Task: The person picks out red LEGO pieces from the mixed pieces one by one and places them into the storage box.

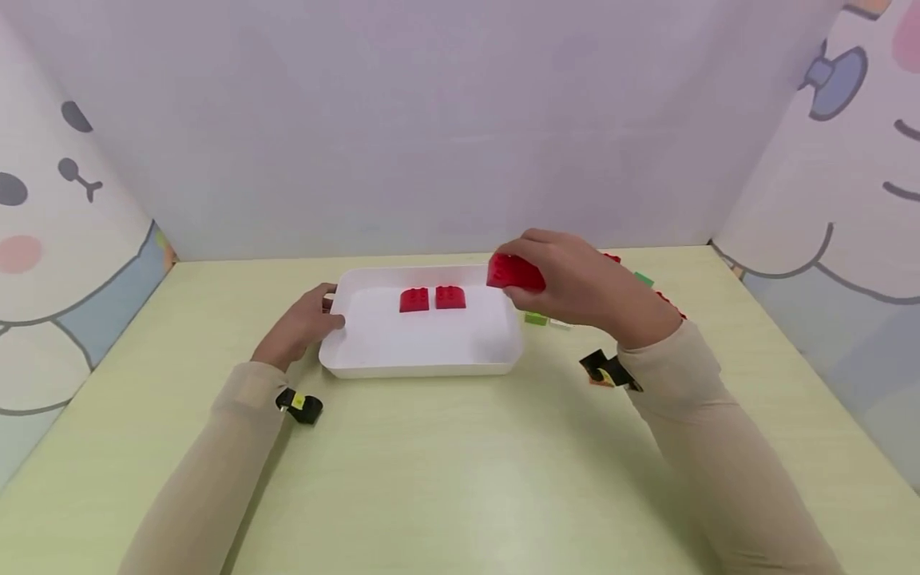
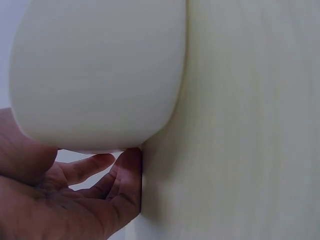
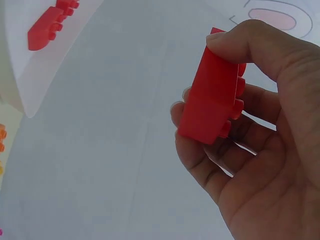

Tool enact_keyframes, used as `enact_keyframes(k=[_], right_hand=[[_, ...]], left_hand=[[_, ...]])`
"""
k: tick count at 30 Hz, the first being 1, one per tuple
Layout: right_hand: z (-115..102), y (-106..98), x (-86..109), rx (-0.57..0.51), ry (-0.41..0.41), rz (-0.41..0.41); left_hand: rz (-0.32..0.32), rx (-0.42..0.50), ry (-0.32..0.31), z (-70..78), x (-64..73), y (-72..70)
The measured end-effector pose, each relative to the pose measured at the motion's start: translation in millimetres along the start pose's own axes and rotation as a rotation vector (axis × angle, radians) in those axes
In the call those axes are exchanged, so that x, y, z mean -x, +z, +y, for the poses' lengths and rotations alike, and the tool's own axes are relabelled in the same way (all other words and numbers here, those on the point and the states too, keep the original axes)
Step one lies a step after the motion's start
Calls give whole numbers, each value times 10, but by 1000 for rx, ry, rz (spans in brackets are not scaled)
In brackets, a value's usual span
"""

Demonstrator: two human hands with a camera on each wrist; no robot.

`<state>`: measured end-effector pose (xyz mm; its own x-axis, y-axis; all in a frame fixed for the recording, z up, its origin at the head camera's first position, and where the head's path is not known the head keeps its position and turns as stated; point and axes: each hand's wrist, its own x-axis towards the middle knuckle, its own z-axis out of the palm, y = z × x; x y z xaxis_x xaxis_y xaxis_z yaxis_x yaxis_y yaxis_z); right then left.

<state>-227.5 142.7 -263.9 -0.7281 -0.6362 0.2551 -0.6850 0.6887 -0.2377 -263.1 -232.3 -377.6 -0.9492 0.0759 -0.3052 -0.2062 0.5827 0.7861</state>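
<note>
My right hand grips a red toy brick above the right end of a white tray. In the right wrist view the thumb and fingers pinch the brick along its length, its studs facing the palm. Two red bricks with rounded ends, one on the left and one on the right, lie apart inside the tray. At the tray's left side my left hand holds the wall, thumb at the rim and fingers outside. The left wrist view shows those fingers low beside the tray, touching the tabletop.
Several loose bricks lie right of the tray, partly hidden by my right arm: a light green brick, a white one, a green one and an orange one. A pale wall rises behind the table.
</note>
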Motion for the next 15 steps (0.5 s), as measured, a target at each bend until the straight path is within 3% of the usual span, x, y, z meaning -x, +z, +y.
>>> enact_keyframes(k=[9, 15], right_hand=[[-232, -44, -300, -63, -14, 3], [-273, -36, -382, -78, -5, -24]], left_hand=[[-4, 31, -8, -54, -10, -5], [7, 25, -1, -28, -27, -12]])
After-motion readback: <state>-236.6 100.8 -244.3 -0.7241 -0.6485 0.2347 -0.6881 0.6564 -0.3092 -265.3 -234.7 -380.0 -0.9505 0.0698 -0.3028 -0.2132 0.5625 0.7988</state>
